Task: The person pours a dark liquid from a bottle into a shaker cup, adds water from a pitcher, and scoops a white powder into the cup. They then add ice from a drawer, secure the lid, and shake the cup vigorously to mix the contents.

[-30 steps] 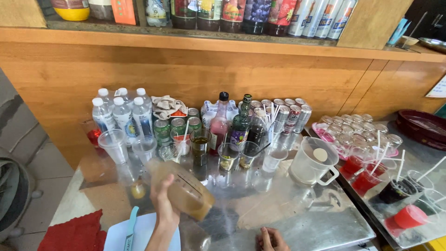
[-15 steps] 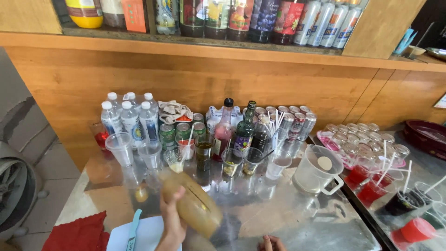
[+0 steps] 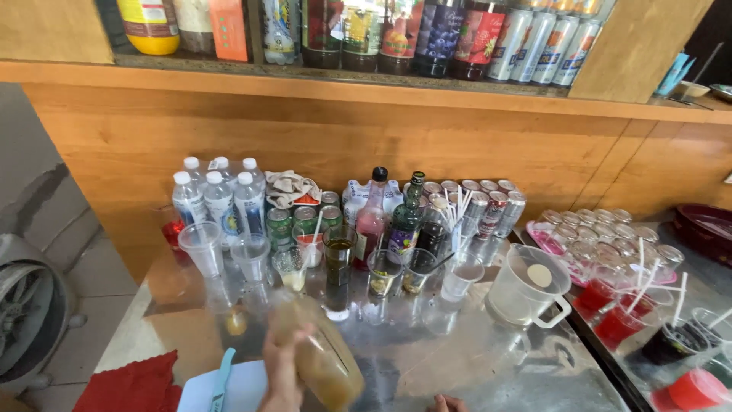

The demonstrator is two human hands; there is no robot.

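Head view: left hand (image 3: 284, 374) at 6 o'clock, fingers wrapped around a clear plastic cup (image 3: 320, 355) of brownish-yellow liquid, cup tilted and motion-blurred, lifted off the tabletop (image 3: 488, 358). Right hand (image 3: 448, 403) only a sliver at the bottom edge, about 5 o'clock; can't tell if open or closed.

Around the cup:
- 12 o'clock of it, close: tall glass (image 3: 338, 267) with dark liquid, small cup (image 3: 290, 267) with pale contents, cup with straw (image 3: 308, 246).
- 11 o'clock: two empty clear cups (image 3: 202, 248), behind them a cluster of water bottles (image 3: 217, 198) with white caps.
- 1 o'clock: two short glasses (image 3: 400, 273), pink bottle (image 3: 371, 217), green bottle (image 3: 406, 221), row of drink cans (image 3: 480, 202), bunch of white straws (image 3: 455, 210).
- 3 o'clock: clear plastic jug (image 3: 526, 286) with handle, well apart from the cup.
- Far right: tray of upturned glasses (image 3: 602, 233), red drinks with straws (image 3: 618, 305), dark drink (image 3: 671, 339).
- 7 o'clock: white cutting board (image 3: 240, 385) with teal-handled knife (image 3: 221, 378); red cloth (image 3: 130, 385) beside it.

Row of glasses and bottles crowds the back of the tabletop; the patch right in front of the hands is bare reflective metal. Wooden shelf (image 3: 343, 80) above holds bottles and cans. Fan (image 3: 23, 313) at left edge.
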